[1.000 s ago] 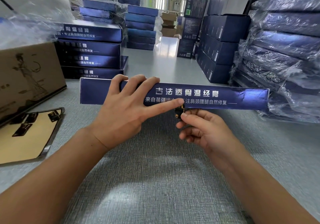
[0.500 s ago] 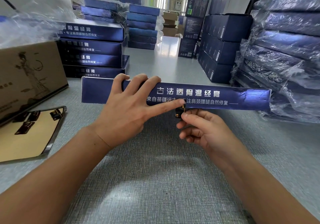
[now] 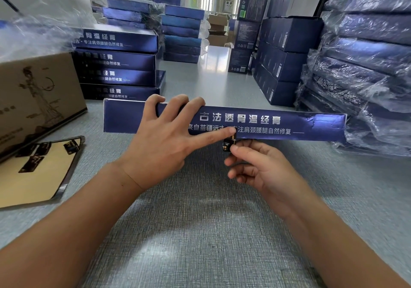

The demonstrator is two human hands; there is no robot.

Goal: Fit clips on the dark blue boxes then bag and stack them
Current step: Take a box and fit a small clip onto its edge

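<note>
Dark blue and glossy with silver lettering, the long box (image 3: 266,124) stands on edge on our grey table (image 3: 200,232); our left hand (image 3: 160,147) grips its top edge, fingers curled over, thumb pressed flat on the face. Our right hand (image 3: 260,167) pinches one small black clip (image 3: 228,145) at its lower edge. Four clips (image 3: 40,154) lie on the tan tray (image 3: 33,183); four unbagged boxes (image 3: 115,65) are stacked behind.

A long dark blue box (image 3: 266,124) with silver Chinese lettering stands on its long edge, its printed side facing the camera and creased near its right end. The left hand (image 3: 162,145) grips its top edge. A small black clip (image 3: 228,144) sits at the box's lower edge, pinched in the right hand (image 3: 255,165).
</note>
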